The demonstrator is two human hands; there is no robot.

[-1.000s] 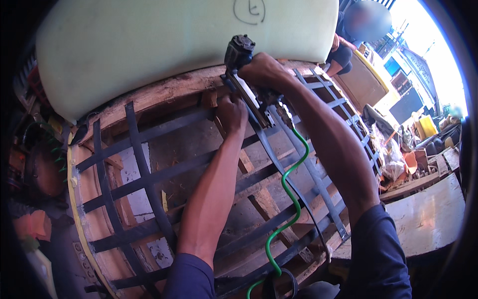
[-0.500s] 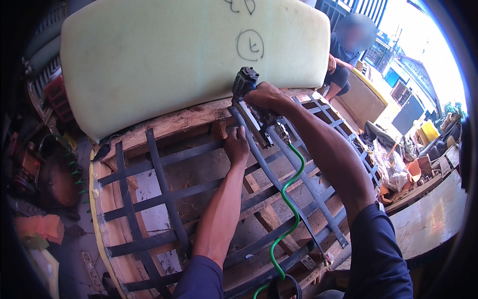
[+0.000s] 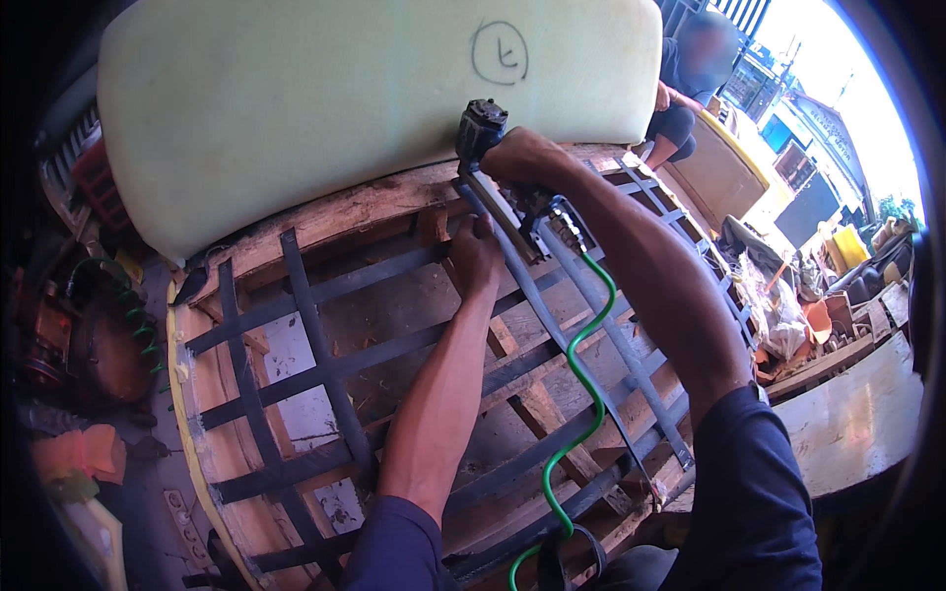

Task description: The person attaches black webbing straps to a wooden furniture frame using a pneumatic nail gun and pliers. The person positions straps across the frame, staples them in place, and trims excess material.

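Staple gun (image 3: 503, 210): long axis slants down-right, head toward rail (image 3: 340, 210); right grip (image 3: 527, 158) around it, left grip (image 3: 477, 256) unclear.

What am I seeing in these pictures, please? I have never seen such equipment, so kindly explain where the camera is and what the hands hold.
There is no robot here: a person works with two bare hands. The camera is worn on the head and looks down; its fisheye lens bends straight edges.

The right hand has its grip closed on a black metal power tool, perhaps an air stapler, with a coiled bright-green hose attached. The left hand is close beside it, but I cannot tell whether it holds anything.

Below is a rough brown wooden frame, with flat black straps crossing it like a grid. A large pale-green padded block stands along the far side. Another person is at upper right.
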